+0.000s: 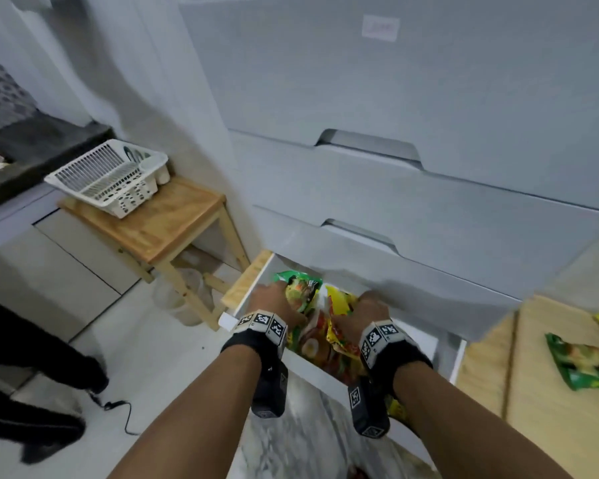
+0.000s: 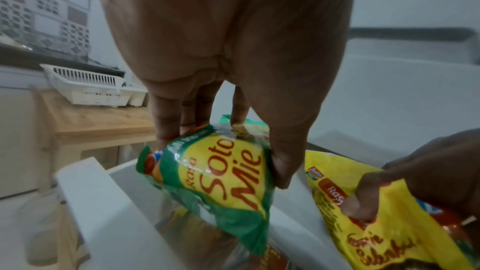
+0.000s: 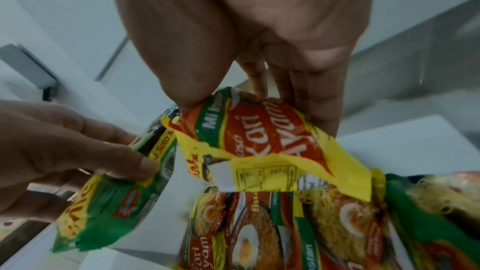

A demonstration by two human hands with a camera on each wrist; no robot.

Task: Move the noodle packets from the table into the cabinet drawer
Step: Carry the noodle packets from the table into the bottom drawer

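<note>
Now both hands reach down into the open bottom drawer (image 1: 312,366); the left hand (image 1: 274,305) pinches a green Soto Mie packet (image 2: 221,171) between thumb and fingers (image 2: 166,122), held by its upper end so it hangs clear for lowering; the right hand (image 1: 367,314) pinches a yellow Kari Ayam packet (image 3: 262,139) the same way, just beside the left thumb; below both sets of fingertips more packets (image 3: 298,223) lie flat in the drawer, so these two likely go on top. Right of the right wrist, a green packet (image 1: 581,363) waits on the wooden table (image 1: 533,392); left of the left hand stands a wooden stool (image 1: 166,223) bearing a white dish rack (image 1: 108,176); pale cabinet fronts (image 1: 429,98) rise beyond the fingers.
</note>
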